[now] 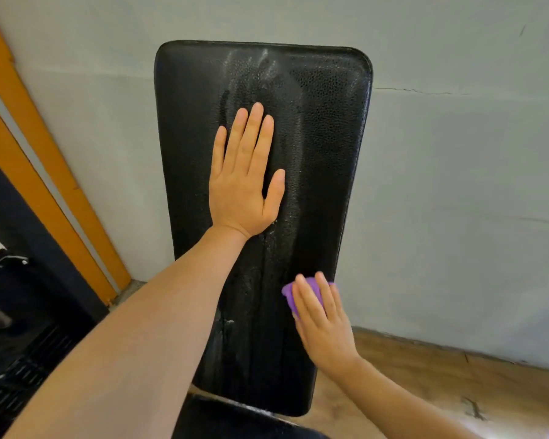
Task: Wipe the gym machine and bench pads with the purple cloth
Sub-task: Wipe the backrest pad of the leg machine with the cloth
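A long black textured bench back pad [324, 128] stands tilted up against the grey wall, with wet streaks down its middle. My left hand [244, 175] lies flat on the pad's upper middle, fingers straight and pointing up. Lower down, near the pad's right edge, my right hand [322, 321] presses the purple cloth [298, 294] against the pad with straight fingers; most of the cloth is hidden under the hand. A second black pad [232, 419] starts just below the back pad at the bottom of the view.
A grey wall [457, 185] is behind the pad. Orange trim [57, 191] runs diagonally at the left. Dark gym machine parts [23, 343] fill the lower left. Wooden floor [425, 391] shows at the lower right.
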